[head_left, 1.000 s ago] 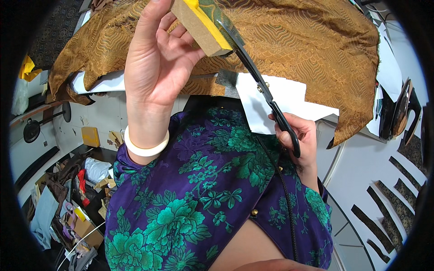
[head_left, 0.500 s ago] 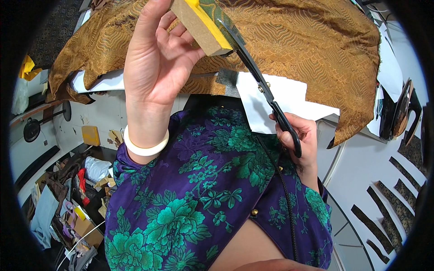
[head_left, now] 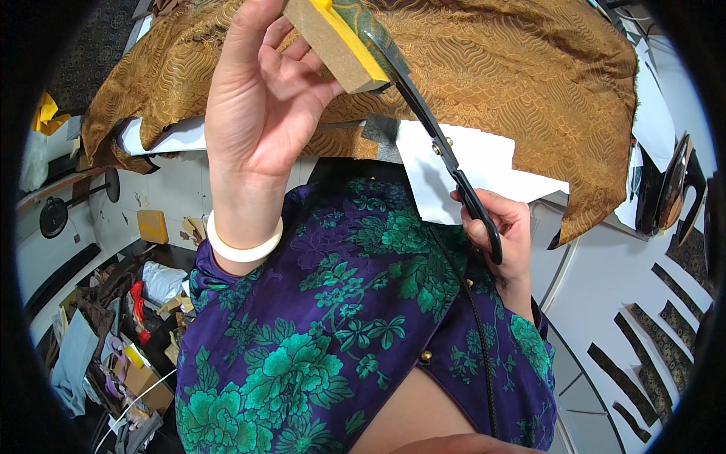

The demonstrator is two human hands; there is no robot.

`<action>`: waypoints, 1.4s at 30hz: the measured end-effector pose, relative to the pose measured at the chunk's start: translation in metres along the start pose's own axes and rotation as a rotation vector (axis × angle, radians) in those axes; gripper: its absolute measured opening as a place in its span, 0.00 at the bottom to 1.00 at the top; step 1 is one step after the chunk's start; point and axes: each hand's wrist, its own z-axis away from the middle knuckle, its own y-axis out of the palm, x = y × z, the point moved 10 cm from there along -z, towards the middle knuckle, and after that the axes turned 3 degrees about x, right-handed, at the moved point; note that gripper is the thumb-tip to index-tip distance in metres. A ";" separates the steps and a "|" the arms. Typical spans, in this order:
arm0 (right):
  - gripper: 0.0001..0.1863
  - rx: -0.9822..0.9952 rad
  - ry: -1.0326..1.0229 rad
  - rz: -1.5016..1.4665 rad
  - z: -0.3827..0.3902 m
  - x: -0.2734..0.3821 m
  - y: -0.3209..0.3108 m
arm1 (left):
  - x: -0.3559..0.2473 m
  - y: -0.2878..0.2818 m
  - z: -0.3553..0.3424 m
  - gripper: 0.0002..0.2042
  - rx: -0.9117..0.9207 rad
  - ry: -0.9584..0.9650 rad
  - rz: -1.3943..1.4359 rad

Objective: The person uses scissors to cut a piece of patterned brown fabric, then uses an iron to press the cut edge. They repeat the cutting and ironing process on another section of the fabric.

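Note:
My left hand [head_left: 265, 106], a cream bangle [head_left: 242, 246] at its wrist, grips a tan block [head_left: 333, 49] topped with a yellow layer and green patterned fabric [head_left: 355, 23]. My right hand [head_left: 499, 227] is closed on the handle of long black scissors [head_left: 435, 136], whose blades reach up to the green fabric along the block's right side. Beneath the scissors lie white paper [head_left: 484, 159] and a small dark grey piece [head_left: 378, 130], at the near edge of a large gold brocade cloth [head_left: 544, 68].
An iron [head_left: 662, 189] stands among white papers at the right, above several dark patterned strips [head_left: 643, 340] on a white surface. At the lower left is a pile of fabrics, bags and scraps [head_left: 113, 333]. A yellow block [head_left: 151, 227] sits behind it.

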 end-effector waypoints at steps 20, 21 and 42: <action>0.26 -0.004 -0.004 0.034 0.001 -0.001 -0.004 | -0.001 0.000 0.000 0.29 -0.001 0.004 -0.005; 0.26 -0.004 -0.005 0.034 0.001 -0.002 -0.004 | -0.001 0.001 -0.001 0.29 0.008 0.003 0.005; 0.25 -0.041 -0.009 0.049 0.002 -0.001 -0.004 | 0.004 0.011 -0.001 0.26 0.035 -0.012 0.047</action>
